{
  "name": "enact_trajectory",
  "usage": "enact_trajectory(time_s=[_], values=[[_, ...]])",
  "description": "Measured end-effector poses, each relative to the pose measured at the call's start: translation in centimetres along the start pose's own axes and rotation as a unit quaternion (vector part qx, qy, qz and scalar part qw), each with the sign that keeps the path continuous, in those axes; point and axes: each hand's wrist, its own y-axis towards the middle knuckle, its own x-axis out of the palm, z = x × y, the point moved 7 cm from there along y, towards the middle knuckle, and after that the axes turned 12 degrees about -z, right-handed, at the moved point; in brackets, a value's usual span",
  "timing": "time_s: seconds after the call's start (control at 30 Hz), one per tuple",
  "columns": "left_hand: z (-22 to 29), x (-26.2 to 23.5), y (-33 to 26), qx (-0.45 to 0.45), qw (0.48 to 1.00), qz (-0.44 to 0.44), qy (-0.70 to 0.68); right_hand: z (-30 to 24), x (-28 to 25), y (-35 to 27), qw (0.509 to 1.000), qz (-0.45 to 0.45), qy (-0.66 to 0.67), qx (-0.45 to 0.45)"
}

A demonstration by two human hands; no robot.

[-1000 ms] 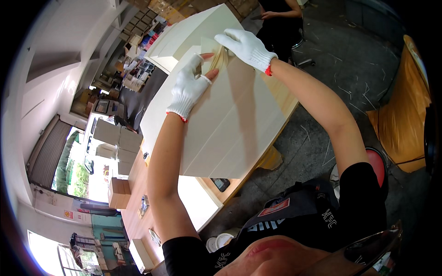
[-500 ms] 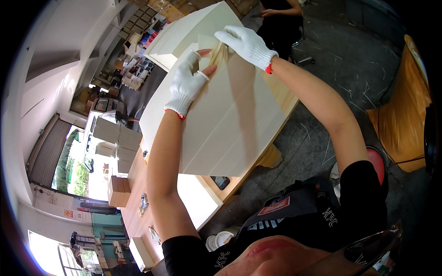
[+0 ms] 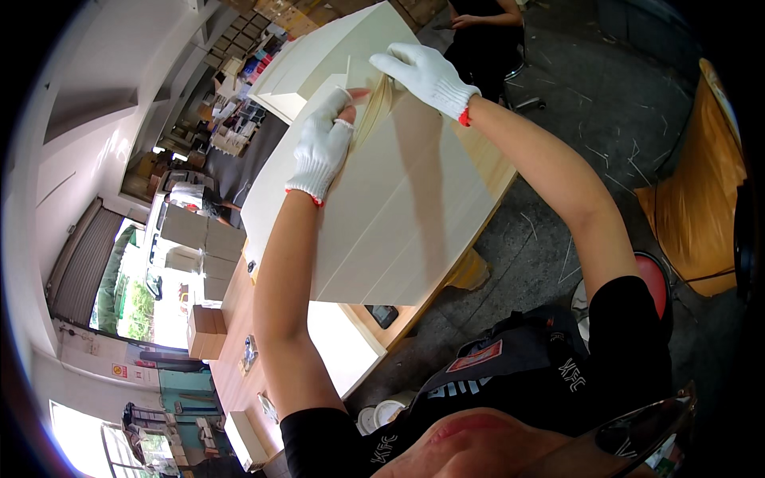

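Observation:
Both my hands wear white knitted gloves with red cuffs. My right hand (image 3: 426, 80) is at the far end of a large pale panel (image 3: 382, 215), its fingers closed over the upper end of a bundle of thin, yellowish strips (image 3: 373, 111). The strips fan down across the panel from under that hand. Just left of the bundle is my left hand (image 3: 323, 151), thumb and forefinger bare at the tips and held apart. I see nothing between them. Beyond my hands stands a stack of cream boards (image 3: 335, 56); a small pale piece sticks up beside the left fingertips.
The panel lies on a wooden table (image 3: 235, 319) with a phone (image 3: 382, 316) near its edge. Brown cartons (image 3: 207, 331) stand at the left. A seated person (image 3: 486, 48) is beyond the table; an orange-brown covered object (image 3: 697, 207) stands at the right.
My left thumb and forefinger have drawn left, off the strips and nearer each other. The right hand has hardly moved. In the background at left, a person has come further into view.

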Motion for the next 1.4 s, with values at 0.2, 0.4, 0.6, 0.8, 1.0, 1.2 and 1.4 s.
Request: enact_trajectory(time_s=[0.2, 0.4, 0.6, 0.8, 1.0, 1.2, 1.4], values=[[-0.2, 0.6, 0.1, -0.026, 0.999, -0.014, -0.030, 0.1, 0.1, 0.0, 1.000, -0.010, -0.011, 0.013], [0.5, 0.4, -0.1, -0.054, 0.998, -0.035, 0.004, 0.3, 0.1, 0.0, 1.000, 0.003, 0.022, -0.002], [1.1, -0.6, -0.2, 0.109, 0.991, 0.078, 0.013, -0.2, 0.1, 0.1, 1.000, 0.013, -0.019, -0.006], [0.2, 0.7, 0.1, -0.040, 0.999, -0.014, 0.032, -0.1, 0.0, -0.2, 1.000, 0.016, -0.008, 0.000], [-0.4, 0.7, 0.3, -0.040, 0.998, -0.024, -0.039, 0.3, 0.1, 0.0, 1.000, -0.003, -0.004, 0.018], [0.9, -0.2, -0.4, 0.054, 0.996, 0.070, -0.027, 0.0, 0.1, -0.1, 1.000, 0.017, -0.003, 0.004], [-0.4, 0.6, 0.5, -0.024, 1.000, -0.014, -0.007, -0.2, 0.0, -0.2, 1.000, 0.024, -0.011, -0.004]])
